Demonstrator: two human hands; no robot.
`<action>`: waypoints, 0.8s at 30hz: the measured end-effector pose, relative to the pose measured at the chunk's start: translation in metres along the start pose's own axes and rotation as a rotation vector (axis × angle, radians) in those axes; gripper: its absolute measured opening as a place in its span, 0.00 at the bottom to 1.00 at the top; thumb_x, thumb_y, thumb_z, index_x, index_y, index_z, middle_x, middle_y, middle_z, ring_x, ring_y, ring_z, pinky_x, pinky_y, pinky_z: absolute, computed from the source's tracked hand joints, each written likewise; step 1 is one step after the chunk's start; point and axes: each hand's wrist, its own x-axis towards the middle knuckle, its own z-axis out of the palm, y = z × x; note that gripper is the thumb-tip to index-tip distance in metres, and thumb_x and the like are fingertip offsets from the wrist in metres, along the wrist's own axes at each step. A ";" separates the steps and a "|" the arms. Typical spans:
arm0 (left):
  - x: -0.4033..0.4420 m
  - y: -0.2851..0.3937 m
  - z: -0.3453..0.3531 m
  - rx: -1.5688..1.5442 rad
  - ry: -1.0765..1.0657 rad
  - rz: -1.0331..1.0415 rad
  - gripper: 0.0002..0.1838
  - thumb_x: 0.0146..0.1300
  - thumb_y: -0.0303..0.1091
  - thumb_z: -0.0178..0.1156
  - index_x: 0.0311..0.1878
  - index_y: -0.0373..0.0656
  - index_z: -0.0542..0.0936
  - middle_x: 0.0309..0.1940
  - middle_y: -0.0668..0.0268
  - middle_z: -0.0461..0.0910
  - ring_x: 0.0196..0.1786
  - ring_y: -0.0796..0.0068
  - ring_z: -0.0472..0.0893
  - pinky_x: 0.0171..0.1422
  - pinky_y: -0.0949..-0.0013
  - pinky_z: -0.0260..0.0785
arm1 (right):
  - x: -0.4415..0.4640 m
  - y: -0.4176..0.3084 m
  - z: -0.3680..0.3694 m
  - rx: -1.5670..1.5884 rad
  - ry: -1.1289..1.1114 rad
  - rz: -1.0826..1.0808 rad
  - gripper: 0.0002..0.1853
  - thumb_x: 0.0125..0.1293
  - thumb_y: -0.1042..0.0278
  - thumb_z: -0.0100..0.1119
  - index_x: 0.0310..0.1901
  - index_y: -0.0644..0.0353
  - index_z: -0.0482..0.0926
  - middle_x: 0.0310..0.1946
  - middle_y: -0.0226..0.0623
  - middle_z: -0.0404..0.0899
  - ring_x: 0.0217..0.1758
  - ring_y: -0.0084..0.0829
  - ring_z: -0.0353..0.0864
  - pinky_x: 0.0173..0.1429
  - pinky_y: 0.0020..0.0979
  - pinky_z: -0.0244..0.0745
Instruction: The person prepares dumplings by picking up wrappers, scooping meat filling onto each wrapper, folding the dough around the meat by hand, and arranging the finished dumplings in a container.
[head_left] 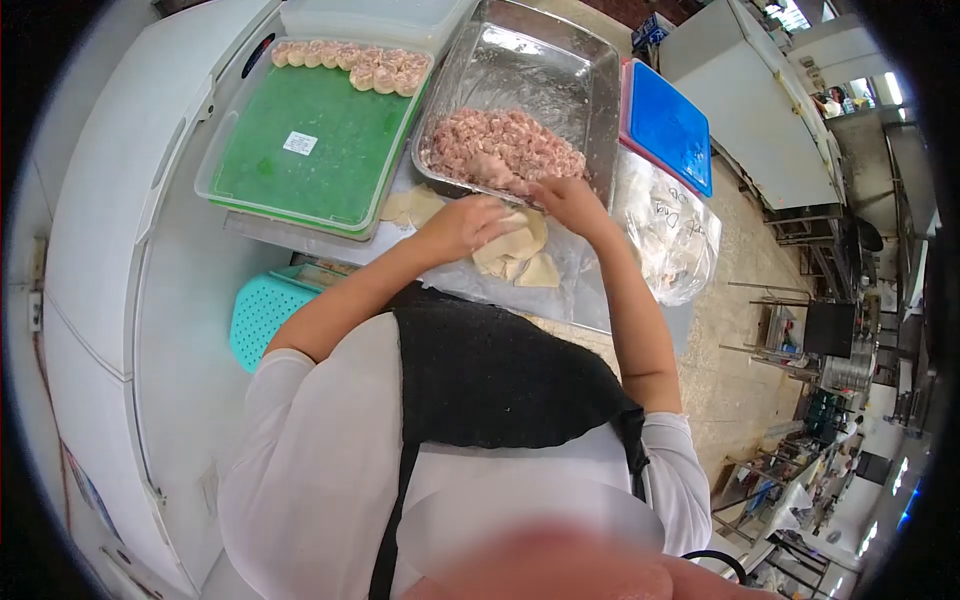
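My left hand (465, 226) is closed, its curled fingers at the edge of a pale round dough wrapper, just above a pile of dough wrappers (532, 270) on a plastic sheet. My right hand (572, 206) reaches over the near rim of a deep metal tray (605, 100), fingers pressed together against the minced meat (505, 140). Its fingertips are partly hidden by the meat and rim. More loose wrappers (412, 206) lie left of my left hand.
A green-lined plastic tray (300, 180) at the left holds rows of filled dumplings (385, 72) along its far edge. A blue lid (670, 125) and a plastic bag with writing (665, 230) lie at the right. A turquoise basket (265, 318) sits below the table's left side.
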 end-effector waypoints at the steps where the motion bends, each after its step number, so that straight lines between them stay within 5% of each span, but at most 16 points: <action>1: 0.008 0.005 -0.006 0.002 0.003 -0.001 0.14 0.65 0.41 0.55 0.46 0.41 0.80 0.40 0.56 0.78 0.46 0.56 0.78 0.50 0.60 0.71 | -0.005 0.002 -0.006 -0.002 -0.001 -0.003 0.19 0.67 0.54 0.54 0.36 0.64 0.82 0.28 0.52 0.81 0.34 0.48 0.82 0.42 0.41 0.73; 4: 0.031 0.025 -0.015 -0.426 0.022 -0.422 0.16 0.71 0.39 0.51 0.52 0.39 0.79 0.44 0.60 0.81 0.50 0.68 0.80 0.54 0.65 0.72 | -0.019 0.000 -0.030 0.158 0.233 0.042 0.19 0.70 0.53 0.53 0.40 0.65 0.82 0.23 0.41 0.80 0.29 0.29 0.77 0.38 0.34 0.71; 5: 0.039 0.024 -0.010 -0.425 0.024 -0.421 0.16 0.71 0.39 0.51 0.52 0.39 0.79 0.44 0.60 0.81 0.50 0.68 0.80 0.54 0.65 0.72 | -0.023 -0.002 -0.038 0.157 0.234 0.040 0.19 0.70 0.53 0.53 0.40 0.65 0.82 0.23 0.41 0.80 0.29 0.29 0.77 0.38 0.34 0.71; 7: 0.059 0.025 -0.003 -1.079 0.490 -0.580 0.14 0.70 0.37 0.52 0.52 0.38 0.78 0.42 0.63 0.82 0.45 0.68 0.81 0.51 0.66 0.73 | -0.033 -0.015 -0.056 0.390 0.313 0.064 0.20 0.72 0.54 0.52 0.38 0.66 0.83 0.23 0.23 0.73 0.26 0.14 0.65 0.30 0.20 0.61; 11: 0.093 0.045 -0.006 -1.548 0.731 -0.544 0.18 0.70 0.37 0.53 0.58 0.39 0.72 0.53 0.59 0.77 0.54 0.63 0.78 0.61 0.58 0.71 | -0.036 -0.015 -0.061 0.636 0.345 -0.011 0.20 0.71 0.55 0.54 0.44 0.67 0.83 0.27 0.27 0.76 0.32 0.17 0.70 0.37 0.23 0.67; 13: 0.108 0.055 -0.006 -1.539 0.725 -0.578 0.23 0.70 0.43 0.52 0.62 0.40 0.66 0.56 0.56 0.75 0.55 0.59 0.78 0.61 0.58 0.71 | -0.032 -0.003 -0.055 0.659 0.257 0.080 0.19 0.70 0.57 0.54 0.46 0.68 0.81 0.33 0.34 0.82 0.36 0.21 0.74 0.43 0.24 0.70; 15: 0.118 0.062 -0.007 -1.791 0.692 -0.472 0.27 0.70 0.53 0.50 0.61 0.40 0.67 0.56 0.54 0.74 0.55 0.59 0.77 0.60 0.56 0.72 | -0.022 0.010 -0.029 0.279 0.504 -0.366 0.20 0.72 0.55 0.51 0.49 0.66 0.80 0.25 0.25 0.76 0.27 0.20 0.71 0.32 0.23 0.67; 16: 0.113 0.053 -0.010 -1.842 0.635 -0.422 0.33 0.69 0.60 0.46 0.62 0.39 0.67 0.57 0.53 0.74 0.57 0.58 0.75 0.61 0.56 0.70 | -0.033 0.011 -0.033 0.348 0.311 -0.118 0.19 0.71 0.57 0.53 0.52 0.65 0.79 0.35 0.34 0.83 0.34 0.26 0.78 0.41 0.28 0.73; 19: 0.111 0.064 -0.002 -1.705 0.944 -0.596 0.39 0.68 0.64 0.41 0.63 0.35 0.65 0.60 0.52 0.70 0.63 0.56 0.70 0.70 0.54 0.60 | -0.047 0.020 -0.070 -0.109 0.138 -0.169 0.18 0.70 0.59 0.55 0.53 0.63 0.79 0.41 0.41 0.84 0.40 0.30 0.80 0.47 0.33 0.74; 21: 0.099 0.038 0.009 -1.687 0.902 -0.482 0.38 0.68 0.63 0.43 0.63 0.35 0.64 0.60 0.51 0.69 0.63 0.54 0.70 0.71 0.52 0.59 | -0.059 0.024 -0.087 -0.129 0.135 -0.152 0.19 0.69 0.57 0.56 0.53 0.63 0.78 0.40 0.46 0.83 0.41 0.32 0.81 0.47 0.33 0.74; 23: 0.103 0.052 0.012 -1.610 1.099 -0.571 0.36 0.68 0.60 0.47 0.62 0.35 0.66 0.60 0.51 0.71 0.64 0.52 0.69 0.70 0.51 0.60 | -0.059 0.026 -0.086 -0.151 0.137 -0.124 0.20 0.67 0.56 0.57 0.52 0.64 0.78 0.38 0.50 0.82 0.42 0.34 0.82 0.47 0.34 0.74; 24: 0.107 0.059 0.014 -1.609 1.100 -0.573 0.36 0.68 0.60 0.47 0.62 0.35 0.66 0.60 0.51 0.71 0.64 0.52 0.69 0.70 0.51 0.60 | -0.056 0.024 -0.074 0.107 0.201 -0.166 0.19 0.66 0.55 0.58 0.49 0.63 0.79 0.35 0.49 0.81 0.40 0.34 0.82 0.44 0.34 0.73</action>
